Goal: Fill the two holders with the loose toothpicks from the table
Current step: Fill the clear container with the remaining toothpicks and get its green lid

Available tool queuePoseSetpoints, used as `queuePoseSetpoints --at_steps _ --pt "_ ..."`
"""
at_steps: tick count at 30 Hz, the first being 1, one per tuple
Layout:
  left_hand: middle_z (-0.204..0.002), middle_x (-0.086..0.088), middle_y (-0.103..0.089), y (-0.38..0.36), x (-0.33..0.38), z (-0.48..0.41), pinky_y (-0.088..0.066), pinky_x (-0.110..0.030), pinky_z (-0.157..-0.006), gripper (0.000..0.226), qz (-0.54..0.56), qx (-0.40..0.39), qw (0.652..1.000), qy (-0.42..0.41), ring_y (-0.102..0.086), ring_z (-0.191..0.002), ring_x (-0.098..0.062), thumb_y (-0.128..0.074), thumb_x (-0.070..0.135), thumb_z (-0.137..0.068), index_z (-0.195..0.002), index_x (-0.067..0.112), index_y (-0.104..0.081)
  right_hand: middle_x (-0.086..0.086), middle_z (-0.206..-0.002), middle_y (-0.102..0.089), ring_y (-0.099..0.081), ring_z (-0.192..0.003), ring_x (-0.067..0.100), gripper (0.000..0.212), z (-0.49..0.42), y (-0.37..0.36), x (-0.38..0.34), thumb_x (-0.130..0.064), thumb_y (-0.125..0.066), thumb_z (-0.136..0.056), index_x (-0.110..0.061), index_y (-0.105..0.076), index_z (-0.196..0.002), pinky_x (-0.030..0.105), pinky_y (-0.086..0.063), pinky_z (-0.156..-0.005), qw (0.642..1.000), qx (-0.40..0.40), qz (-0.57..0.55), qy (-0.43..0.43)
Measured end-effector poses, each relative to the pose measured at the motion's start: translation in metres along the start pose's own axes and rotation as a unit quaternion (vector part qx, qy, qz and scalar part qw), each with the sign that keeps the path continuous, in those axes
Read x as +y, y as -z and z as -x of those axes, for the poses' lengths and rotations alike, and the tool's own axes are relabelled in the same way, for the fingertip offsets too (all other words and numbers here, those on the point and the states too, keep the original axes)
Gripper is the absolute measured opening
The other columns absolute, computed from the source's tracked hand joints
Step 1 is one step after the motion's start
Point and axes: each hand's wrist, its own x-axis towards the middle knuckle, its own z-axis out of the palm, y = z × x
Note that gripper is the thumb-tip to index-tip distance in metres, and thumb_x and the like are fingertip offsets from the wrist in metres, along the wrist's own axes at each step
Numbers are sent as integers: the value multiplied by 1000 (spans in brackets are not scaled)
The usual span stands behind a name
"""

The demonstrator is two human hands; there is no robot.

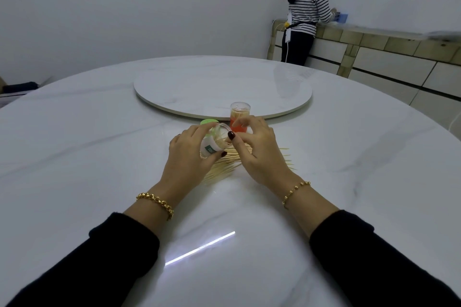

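Well inside the table's (99,157) near edge, left hand (189,154) fingers wrap the tilted holder (212,144) over loose toothpicks (222,169); right hand (259,152) fingers curl at its mouth, hold indeterminate.

Table (99,157) and turntable (199,77): white marble-look stone, smooth, high gloss. The 2 containers, green-label holder (212,144) and orange-label holder (240,117): clear glossy plastic; toothpicks (224,167): pale bare wood, matt. Bracelets (156,200): shiny gold-coloured metal; sleeves (112,257): dark matt cloth.
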Motion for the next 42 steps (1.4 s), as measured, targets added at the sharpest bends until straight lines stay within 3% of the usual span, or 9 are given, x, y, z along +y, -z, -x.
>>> queuePoseSetpoints --at_steps 5,11,16,19,26,30,34,38,42 --pt "-110 4 -63 -1 -1 0 -47 -48 -87 55 12 -2 1000 6 -58 -100 -18 -78 31 -75 -125 23 -55 -6 -105 -58 -51 -106 13 35 0 0 -1 -33 -40 -95 -18 -70 -103 48 -43 -87 997 47 -63 -4" --pt "-112 4 -62 1 2 2 -46 -47 -90 55 19 -3 1000 14 -57 -103 -17 -77 31 -76 -126 22 -55 -8 -110 -58 -50 -105 10 40 5 3 2 -40 -41 -94 -20 -74 -84 46 -40 -90 999 7 -32 -2" --pt "-115 3 -61 4 7 7 -46 -48 -92 57 30 -9 999 15 -56 -105 -17 -78 33 -76 -127 22 -55 -4 -93 -65 -59 -91 12 25 8 23 14 -29 -55 -92 -13 -75 -91 34 -47 -78 997 50 -55 -2" --pt "-118 4 -60 4 10 11 -45 -48 -93 58 36 -23 999 17 -55 -106 -16 -76 35 -77 -129 23 -53 -5 -82 -65 -56 -79 13 19 16 37 28 -26 -60 -88 -14 -75 -87 27 -42 -70 999 14 -19 -42" --pt "-116 3 -59 5 12 16 -45 -47 -94 60 63 -42 996 37 -54 -104 -16 -75 39 -77 -130 23 -52 -6 -73 -63 -54 -69 14 6 29 73 52 -23 -75 -79 -26 -75 -83 31 -43 -68 983 -102 45 -142" --pt "-117 1 -59 5 13 17 -45 -47 -94 62 63 -55 996 40 -53 -105 -16 -74 38 -77 -132 22 -51 -7 -79 -63 -53 -73 12 21 31 77 52 -34 -82 -70 -27 -75 -88 30 -44 -71 977 -137 45 -154" --pt "-120 1 -59 4 13 17 -46 -47 -94 64 58 -57 996 39 -53 -106 -16 -75 38 -77 -133 22 -50 -9 -99 -55 -48 -95 10 46 33 65 50 -48 -80 -67 -32 -68 -109 36 -40 -88 976 -154 107 -113" --pt "-118 0 -60 3 15 16 -46 -47 -94 63 65 -49 996 36 -54 -106 -16 -76 36 -76 -132 20 -51 -5 -123 -50 -42 -117 15 41 32 54 48 -45 -66 -84 -34 -62 -122 35 -29 -92 959 -155 221 -89" --pt "-119 -1 -60 2 16 15 -46 -46 -94 63 69 -49 996 30 -54 -106 -17 -77 33 -76 -132 19 -52 -2 -126 -50 -41 -117 18 24 30 44 51 -39 -56 -92 -35 -67 -113 34 -25 -86 947 -158 265 -86"
